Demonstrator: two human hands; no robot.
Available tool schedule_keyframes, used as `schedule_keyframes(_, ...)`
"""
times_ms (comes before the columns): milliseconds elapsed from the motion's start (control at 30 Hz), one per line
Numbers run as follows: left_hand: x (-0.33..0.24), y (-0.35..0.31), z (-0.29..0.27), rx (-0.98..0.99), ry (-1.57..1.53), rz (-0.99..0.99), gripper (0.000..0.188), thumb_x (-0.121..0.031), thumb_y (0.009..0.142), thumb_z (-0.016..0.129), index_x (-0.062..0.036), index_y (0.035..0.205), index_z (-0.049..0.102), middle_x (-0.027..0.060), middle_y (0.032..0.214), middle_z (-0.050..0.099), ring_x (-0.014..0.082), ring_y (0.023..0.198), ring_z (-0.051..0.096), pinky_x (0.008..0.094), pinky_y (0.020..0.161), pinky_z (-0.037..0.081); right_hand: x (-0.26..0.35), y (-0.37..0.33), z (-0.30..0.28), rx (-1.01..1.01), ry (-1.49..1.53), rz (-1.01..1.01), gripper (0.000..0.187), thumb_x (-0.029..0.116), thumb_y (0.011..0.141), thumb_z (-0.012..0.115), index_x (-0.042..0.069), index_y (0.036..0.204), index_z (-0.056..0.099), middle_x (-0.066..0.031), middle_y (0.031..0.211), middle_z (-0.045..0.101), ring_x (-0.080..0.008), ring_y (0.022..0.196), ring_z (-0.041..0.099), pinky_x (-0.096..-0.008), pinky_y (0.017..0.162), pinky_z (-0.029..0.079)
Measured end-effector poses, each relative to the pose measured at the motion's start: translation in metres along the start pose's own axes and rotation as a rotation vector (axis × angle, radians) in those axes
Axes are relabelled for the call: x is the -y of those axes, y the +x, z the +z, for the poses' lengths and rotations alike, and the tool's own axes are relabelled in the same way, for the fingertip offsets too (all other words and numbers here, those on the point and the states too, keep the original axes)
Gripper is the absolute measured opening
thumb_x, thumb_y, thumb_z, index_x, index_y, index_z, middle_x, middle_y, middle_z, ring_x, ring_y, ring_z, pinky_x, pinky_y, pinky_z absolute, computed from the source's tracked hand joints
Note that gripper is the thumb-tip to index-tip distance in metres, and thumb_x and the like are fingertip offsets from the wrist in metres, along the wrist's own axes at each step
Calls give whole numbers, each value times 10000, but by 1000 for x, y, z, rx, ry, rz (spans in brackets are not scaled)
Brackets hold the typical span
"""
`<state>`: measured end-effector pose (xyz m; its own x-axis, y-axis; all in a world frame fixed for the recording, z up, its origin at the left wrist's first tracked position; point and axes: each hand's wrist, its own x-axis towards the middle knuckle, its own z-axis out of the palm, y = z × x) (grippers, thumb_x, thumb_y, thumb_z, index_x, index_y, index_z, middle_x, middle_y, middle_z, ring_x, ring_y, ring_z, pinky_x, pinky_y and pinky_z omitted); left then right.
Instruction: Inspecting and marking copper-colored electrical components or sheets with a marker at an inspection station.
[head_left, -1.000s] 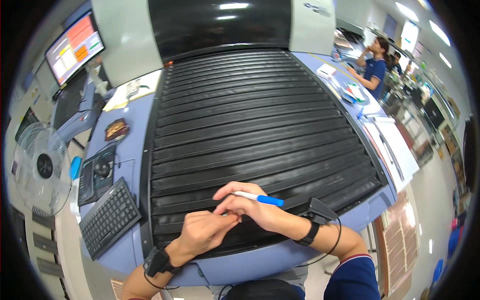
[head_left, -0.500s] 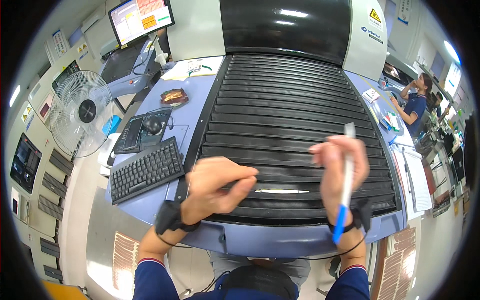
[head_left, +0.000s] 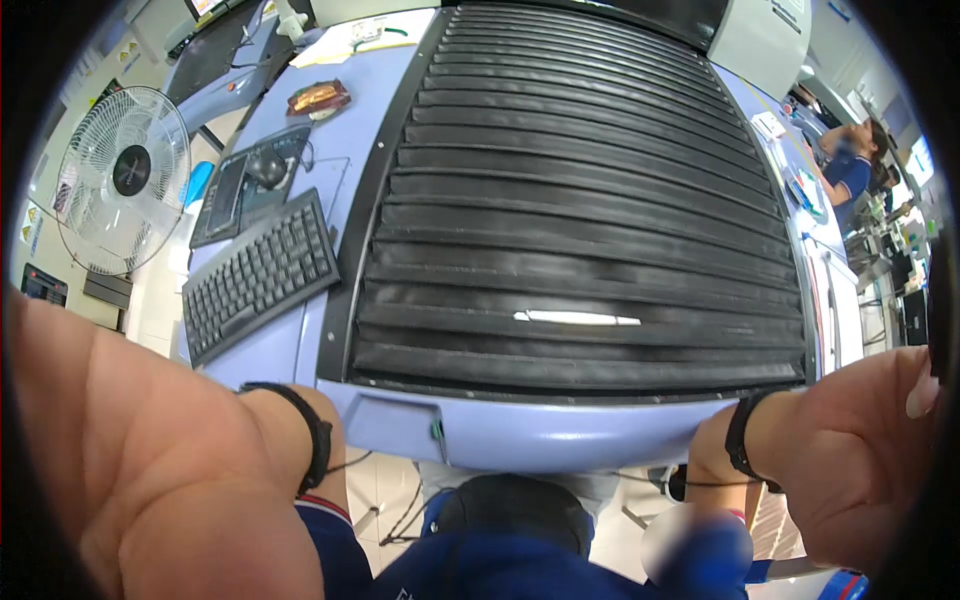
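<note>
Both my hands are raised close to the camera. At the lower left, my left hand (head_left: 180, 470) shows a broad palm and wrist; its fingers lie outside the view. My right hand (head_left: 850, 460) is at the right rim, with a fingertip and nail showing and most fingers cut off. Whether either hand holds anything is hidden. Dark straps circle both wrists. A slim white pen-like stick (head_left: 577, 318) lies crosswise on the black ribbed cover (head_left: 580, 255) of the machine, apart from both hands.
On the left ledge are a black keyboard (head_left: 262, 275), a mouse (head_left: 266, 168) and a reddish-brown packet (head_left: 319, 98). A standing fan (head_left: 128, 180) is beyond. An open notebook (head_left: 843, 310) and small items line the right side. Another person (head_left: 850, 175) is at the far right.
Both hands have come up and outward from above the cover to near the camera. The white, blue-ended stick in my right hand no longer shows clearly. The view has tilted downward.
</note>
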<state>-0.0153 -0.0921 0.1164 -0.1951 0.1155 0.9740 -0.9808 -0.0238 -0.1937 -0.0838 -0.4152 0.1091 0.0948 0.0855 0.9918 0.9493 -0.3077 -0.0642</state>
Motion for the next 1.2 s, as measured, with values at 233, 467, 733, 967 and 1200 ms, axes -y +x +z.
schedule_keyframes(233,12,-25,-9,60,30,-33,446,-429,1052,412,-83,1302,538,113,1182,607,273,1142,561,537,933,447,-29,-28,-5,19,-120,82,299,369,1000,566,79,1061,597,-107,947,662,-207,761,524,-338,749,413)
schedule_keyframes(467,16,-24,-16,53,51,37,446,-431,1047,430,-95,1326,521,116,1214,593,283,1166,548,544,950,437,-37,-30,-15,12,-179,17,280,348,996,570,75,1057,594,-103,930,654,-204,760,524,-335,752,416)
schedule_keyframes(733,-10,-31,-21,43,14,137,453,-434,1040,451,-110,1352,501,120,1250,577,293,1193,532,551,970,426,-2,-55,-9,-32,-228,-44,260,324,992,575,72,1052,590,-98,909,644,-200,758,524,-331,756,419)
schedule_keyframes(967,-2,-39,-17,37,5,103,463,-436,1035,469,-122,1376,484,123,1282,564,303,1217,518,558,988,416,-4,-54,-15,-36,-286,-15,242,303,988,579,68,1047,587,-94,891,636,-196,756,524,-328,759,423)
schedule_keyframes(1200,18,-40,-15,40,-7,39,478,-438,1029,488,-135,1399,466,127,1314,550,312,1241,504,565,1005,406,-22,-49,-11,-22,-287,44,225,282,984,584,65,1043,584,-90,874,627,-193,754,524,-325,763,426)
